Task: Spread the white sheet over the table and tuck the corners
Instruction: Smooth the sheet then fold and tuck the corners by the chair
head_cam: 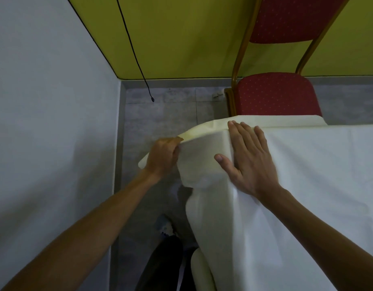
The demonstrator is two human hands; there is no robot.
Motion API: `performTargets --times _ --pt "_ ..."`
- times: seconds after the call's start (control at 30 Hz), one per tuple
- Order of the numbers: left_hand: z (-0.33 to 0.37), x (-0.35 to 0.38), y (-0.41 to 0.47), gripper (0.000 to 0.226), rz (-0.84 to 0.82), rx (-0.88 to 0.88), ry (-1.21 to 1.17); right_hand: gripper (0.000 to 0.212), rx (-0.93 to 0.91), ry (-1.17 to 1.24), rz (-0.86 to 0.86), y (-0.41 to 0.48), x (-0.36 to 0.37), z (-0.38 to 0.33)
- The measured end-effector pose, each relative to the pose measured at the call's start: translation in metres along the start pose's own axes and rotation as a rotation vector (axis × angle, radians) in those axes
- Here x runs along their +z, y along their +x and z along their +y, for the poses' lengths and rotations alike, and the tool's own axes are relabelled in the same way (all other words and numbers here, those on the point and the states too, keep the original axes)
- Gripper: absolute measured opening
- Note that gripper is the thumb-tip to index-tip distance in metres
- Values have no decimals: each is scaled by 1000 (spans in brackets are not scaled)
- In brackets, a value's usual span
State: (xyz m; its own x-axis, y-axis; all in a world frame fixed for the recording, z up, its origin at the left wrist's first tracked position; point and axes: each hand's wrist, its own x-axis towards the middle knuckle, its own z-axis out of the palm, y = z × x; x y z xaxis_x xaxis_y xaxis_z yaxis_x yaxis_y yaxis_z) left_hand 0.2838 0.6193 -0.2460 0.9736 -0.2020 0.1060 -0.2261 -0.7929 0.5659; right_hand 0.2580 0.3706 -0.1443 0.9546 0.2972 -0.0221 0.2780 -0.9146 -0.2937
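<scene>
Fabric at the table's corner, in the centre of the frame, is what the coming tuck turns on. The white sheet (307,185) is draped across the table, filling the right and lower right of the frame, and its free corner flap (200,156) is drawn out toward the left, off the table's edge. That flap is pinched in the left hand (162,156), whose fingers are curled and clamped on the cloth at centre left, out beyond the table's corner and over the grey floor (160,110). The right hand (248,156) is laid flat, fingers spread and apart, pressing the sheet down on the tabletop just right of the corner; nothing is gripped by it. The flap's long axis is seen to run from the pressed corner toward the left hand, roughly level across the frame. The left hand is judged the nearer to the loose cloth, so the fold down and under the corner would fall to it while the top is pinned by the right. A red chair (276,97) stands beyond the table's far edge, at upper right.
</scene>
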Motion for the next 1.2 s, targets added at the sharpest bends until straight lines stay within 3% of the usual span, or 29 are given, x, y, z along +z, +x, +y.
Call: performTargets --times 0.1,0.2,0.27,0.37,0.6,0.63,0.73,0.77,0.87,0.93,1.13,1.2 --pt "16 18 -3 29 5 -106 -25 79 -1 4 14 0 1 1" --pt "25 33 -7 33 111 -217 -75 78 4 -3 25 0 1 0" --pt "31 44 -19 25 89 -300 -139 75 5 8 33 0 1 0" --pt "60 58 -47 16 63 -392 -325 73 3 21 41 0 0 0" --pt "127 64 -79 26 -7 -710 -894 63 -52 35 -12 1 -4 1" --pt "134 59 -78 33 -29 -763 -969 61 -63 19 -24 1 -4 2" --pt "142 75 -82 110 -61 -965 -1108 56 -68 -3 -37 1 -5 1" --pt "142 87 -87 117 -73 -993 -1151 54 -65 3 -32 1 -6 0" --pt "152 85 -89 77 -110 -985 -1280 49 -72 -1 -18 1 -5 -1" --pt "155 87 -86 62 -93 -978 -1404 50 -78 -2 -19 1 -4 0" --pt "149 107 -85 68 -33 -1044 -1591 56 -83 -11 -1 2 -4 -2" --pt "143 111 -85 73 -55 -1068 -1510 56 -87 -1 12 1 -4 -2"
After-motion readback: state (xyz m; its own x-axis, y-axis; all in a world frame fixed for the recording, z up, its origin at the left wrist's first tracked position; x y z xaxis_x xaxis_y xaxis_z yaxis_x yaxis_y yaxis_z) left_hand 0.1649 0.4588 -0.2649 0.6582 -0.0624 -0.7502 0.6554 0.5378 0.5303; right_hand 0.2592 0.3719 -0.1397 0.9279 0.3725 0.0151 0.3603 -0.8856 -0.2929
